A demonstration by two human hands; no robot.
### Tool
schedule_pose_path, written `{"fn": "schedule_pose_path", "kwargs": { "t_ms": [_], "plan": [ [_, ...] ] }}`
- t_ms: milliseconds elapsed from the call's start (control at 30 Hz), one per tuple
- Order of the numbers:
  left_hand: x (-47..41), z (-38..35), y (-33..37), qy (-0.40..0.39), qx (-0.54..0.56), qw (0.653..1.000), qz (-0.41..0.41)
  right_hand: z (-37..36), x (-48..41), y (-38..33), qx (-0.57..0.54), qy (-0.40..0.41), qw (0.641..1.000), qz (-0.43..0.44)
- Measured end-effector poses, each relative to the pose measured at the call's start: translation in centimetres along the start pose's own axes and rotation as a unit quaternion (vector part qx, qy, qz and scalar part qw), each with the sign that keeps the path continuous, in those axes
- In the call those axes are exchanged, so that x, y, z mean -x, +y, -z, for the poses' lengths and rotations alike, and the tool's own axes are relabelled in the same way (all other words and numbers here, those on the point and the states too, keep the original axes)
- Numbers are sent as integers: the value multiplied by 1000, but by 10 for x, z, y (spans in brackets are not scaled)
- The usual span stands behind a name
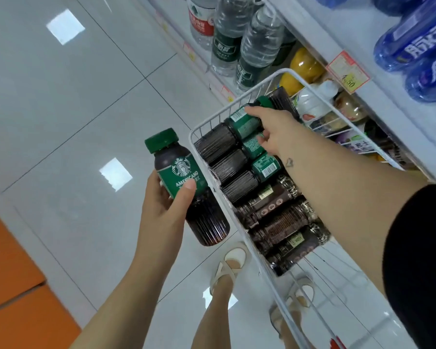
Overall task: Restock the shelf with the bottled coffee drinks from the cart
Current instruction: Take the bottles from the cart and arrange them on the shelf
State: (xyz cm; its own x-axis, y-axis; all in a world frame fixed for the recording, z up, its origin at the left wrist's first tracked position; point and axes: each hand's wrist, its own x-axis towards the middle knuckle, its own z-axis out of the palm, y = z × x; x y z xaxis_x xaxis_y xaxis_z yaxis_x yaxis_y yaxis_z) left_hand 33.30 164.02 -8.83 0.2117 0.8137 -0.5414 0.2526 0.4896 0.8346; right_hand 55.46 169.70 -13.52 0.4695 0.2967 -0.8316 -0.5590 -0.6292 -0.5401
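My left hand (165, 202) is shut on a green-capped Americano coffee bottle (184, 182), held upright over the floor left of the cart. The white wire cart basket (213, 122) holds several more coffee bottles lying on their sides, green-labelled ones (246, 144) at the far end and brown-labelled ones (282, 222) nearer me. My right hand (275, 133) reaches into the basket with its fingers curled on a green-labelled bottle (242, 119) at the far end. The shelf (378, 79) runs along the right.
Large water bottles (239, 46) stand on a low shelf beyond the cart. Blue drink bottles (418, 44) and a price tag (349, 71) sit on the shelf at upper right. Yellow and white bottles (310, 91) fill the lower shelf behind the basket. My sandalled feet (230, 265) stand beside the cart.
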Motion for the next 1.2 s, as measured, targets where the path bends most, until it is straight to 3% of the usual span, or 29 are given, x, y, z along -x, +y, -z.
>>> {"fn": "schedule_pose_path", "kwargs": {
  "t_ms": [100, 333, 433, 600, 733, 933, 1200],
  "plan": [
    [-2, -4, -2, -3, -2, 1000, -3, 0, 2, 2, -20, -23, 1000, -5],
    [-4, -11, 2, -3, 0, 1000, -5, -5, 12, 24, 23, -53, 991, 124],
    [0, -15, 13, -5, -5, 1000, -18, 7, 26, 24, 29, -30, 982, 182],
    [17, -28, 46, -30, -15, 998, -44, 58, 90, -1, 29, -10, 968, 249],
    [51, -55, 105, -109, -24, 988, -109, 125, 172, -33, 4, 19, 946, 323],
    [123, -108, 204, -253, -40, 934, -250, 200, 298, -69, 9, 122, 889, 441],
    [243, -182, 299, -432, -41, 811, -391, 296, 437, -88, -60, 192, 823, 531]
  ]
}}
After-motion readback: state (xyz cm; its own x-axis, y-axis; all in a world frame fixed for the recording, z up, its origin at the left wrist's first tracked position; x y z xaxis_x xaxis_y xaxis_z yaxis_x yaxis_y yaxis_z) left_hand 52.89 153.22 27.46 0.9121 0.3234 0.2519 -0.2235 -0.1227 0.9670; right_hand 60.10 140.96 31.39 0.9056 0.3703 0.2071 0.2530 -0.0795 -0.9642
